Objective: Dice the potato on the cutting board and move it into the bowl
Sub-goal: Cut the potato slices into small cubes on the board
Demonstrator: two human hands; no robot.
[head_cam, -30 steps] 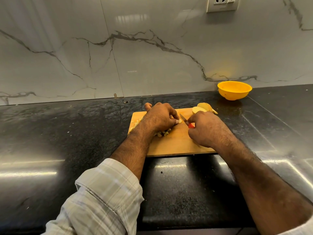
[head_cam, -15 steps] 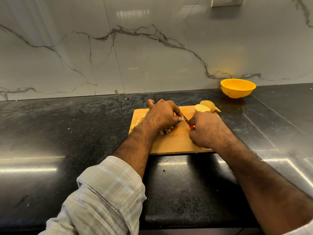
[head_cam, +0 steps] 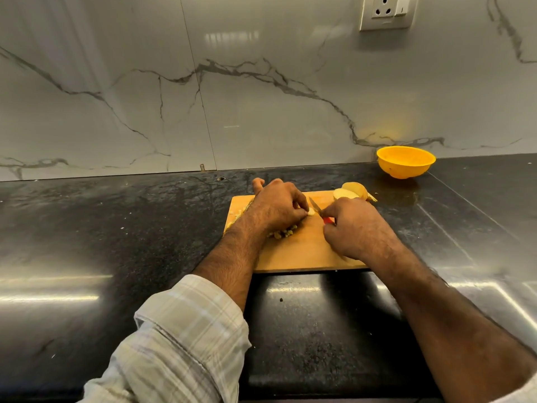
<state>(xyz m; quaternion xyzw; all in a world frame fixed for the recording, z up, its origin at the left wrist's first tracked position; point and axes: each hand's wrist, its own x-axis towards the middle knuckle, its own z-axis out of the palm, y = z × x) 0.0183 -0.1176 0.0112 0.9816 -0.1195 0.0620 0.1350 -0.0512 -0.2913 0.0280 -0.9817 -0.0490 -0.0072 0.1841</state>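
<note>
Head view, both hands over the wooden cutting board [head_cam: 302,251], which lies flat on the black stone worktop [head_cam: 116,228].

Left hand [head_cam: 279,207]: fingers curled down, tips pinching a small pale potato piece [head_cam: 311,211] against the board; thumb sticks out toward the back edge. Plaid sleeve [head_cam: 186,330] rolled up on the forearm.

Right hand [head_cam: 354,228]: fingers wrapped round a knife [head_cam: 319,212] with a red handle; only a bit of the handle shows below the knuckles. Blade points away and left, tip just beside the pinched piece; whether the edge touches it cannot be told.

Diced potato bits [head_cam: 283,234] lie in a small heap on the board under the left wrist; more bits sit along the board's left edge, partly hidden by the forearm.

Uncut potato halves [head_cam: 350,191] rest at the board's far right corner, just beyond the right hand, cut faces pale.

Yellow bowl [head_cam: 406,162] stands upright on the worktop near the marble wall [head_cam: 261,112], behind and to the right of the board, apart from it. Contents not visible.

Wall socket [head_cam: 386,11] at the top right.
</note>
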